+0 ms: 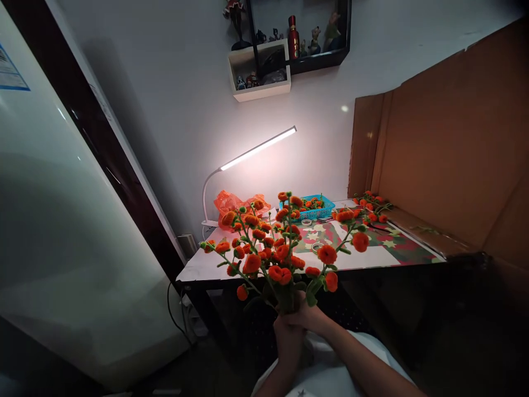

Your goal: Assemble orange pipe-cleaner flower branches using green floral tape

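A bunch of orange artificial flowers [278,251] on green stems rises in front of me, above the table's near edge. My left hand [287,339] is wrapped round the bottom of the stems from below. My right hand [308,315] is closed on the same stems just above it, so both hands grip the bunch together. The fingers are dim but curled tight.
A table [384,255] with a red and green star cloth carries a blue basket [317,211] of orange flowers, an orange bag [229,203], tape rolls and loose flower sprigs [370,203]. A lit desk lamp [256,149] stands behind. Brown cardboard [446,143] leans at right, a white appliance [61,231] at left.
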Motion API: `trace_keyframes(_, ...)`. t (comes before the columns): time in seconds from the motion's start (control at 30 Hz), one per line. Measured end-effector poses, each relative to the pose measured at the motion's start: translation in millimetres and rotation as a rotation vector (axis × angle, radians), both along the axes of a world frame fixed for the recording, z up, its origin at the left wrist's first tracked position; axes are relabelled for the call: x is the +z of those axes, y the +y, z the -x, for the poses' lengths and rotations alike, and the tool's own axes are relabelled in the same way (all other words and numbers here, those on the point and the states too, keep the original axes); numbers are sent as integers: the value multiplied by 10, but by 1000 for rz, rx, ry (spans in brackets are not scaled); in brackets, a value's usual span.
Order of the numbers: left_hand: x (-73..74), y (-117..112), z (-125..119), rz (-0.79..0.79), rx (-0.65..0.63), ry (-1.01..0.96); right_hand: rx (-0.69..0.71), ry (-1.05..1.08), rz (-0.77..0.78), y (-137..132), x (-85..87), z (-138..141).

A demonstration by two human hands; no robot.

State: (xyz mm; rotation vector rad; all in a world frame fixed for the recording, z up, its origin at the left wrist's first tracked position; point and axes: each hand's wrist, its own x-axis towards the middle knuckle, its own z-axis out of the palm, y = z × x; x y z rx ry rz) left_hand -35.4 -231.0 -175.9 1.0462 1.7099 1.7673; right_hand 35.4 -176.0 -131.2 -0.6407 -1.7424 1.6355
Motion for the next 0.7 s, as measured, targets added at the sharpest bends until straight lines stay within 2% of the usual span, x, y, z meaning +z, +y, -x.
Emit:
trace_keyframes(0.1, 0, -4, 3, -24, -39, -16, 21, 52, 27, 27, -110, 9)
trace_keyframes(0.23, 16, 3, -6, -44, -64, -23, 26, 64, -63, 74, -178, 22)
trace_keyframes(0.33, 52, -21, -1, -40, -113, -7, 18, 74, -36, 89, -178, 33)
trace_keyframes(0.43, 115, -66, 50, 20, -225, 60, 0, 87, -4, 88, -180, 39)
trace_keyframes(0.57, 174, -107, 164, 85, -369, 112, -36, 101, -98, 44, -147, 20)
trace_keyframes(0.7, 182, -113, 216, 82, -418, 82, -48, 66, -163, -42, -65, -17)
